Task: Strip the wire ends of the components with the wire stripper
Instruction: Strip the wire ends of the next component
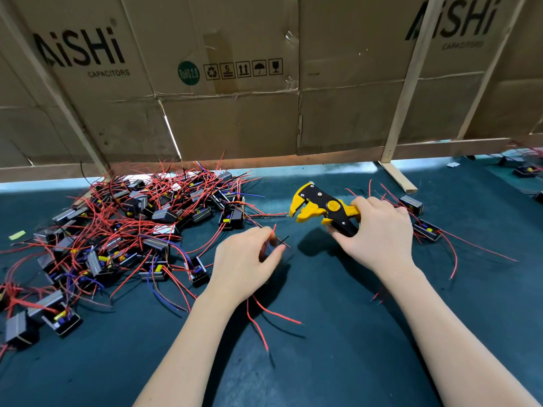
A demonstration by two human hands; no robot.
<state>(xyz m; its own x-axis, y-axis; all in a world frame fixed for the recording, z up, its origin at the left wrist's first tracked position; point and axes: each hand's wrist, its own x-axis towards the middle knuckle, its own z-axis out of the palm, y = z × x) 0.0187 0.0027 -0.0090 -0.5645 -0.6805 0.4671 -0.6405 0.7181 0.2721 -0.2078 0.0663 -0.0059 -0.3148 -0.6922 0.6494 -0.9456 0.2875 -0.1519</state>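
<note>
A wall of flattened cardboard boxes (235, 83), held by wooden slats, stands along the far edge of the table (338, 362). It probably works as a screen between this work place and the next one, because some light and more components show under it at the far right.

The table has a dark green cover. On its left part lies a big pile of components (132, 230), small black blocks with red, blue and black wires going out in all directions. I judge this is the stock that is not yet stripped, put on the left so that the left hand can take from it easily. On the right, just beyond the right hand, a few components (426, 230) lie apart from the pile; maybe these are the finished ones, but the wire ends are too small to tell.

The right hand (379, 230) grips the handles of the yellow and black wire stripper (320, 208). It is lifted above the table, its jaws stand open and point to the left, toward the other hand, ready to receive a wire.

The left hand (244, 259) pinches a few thin wires, a red wire (273, 230) and a black wire (283, 240), between thumb and fingers. Their ends stick out toward the stripper but do not reach it. The component itself seems hidden under this hand; more red wires come out below the wrist.
</note>
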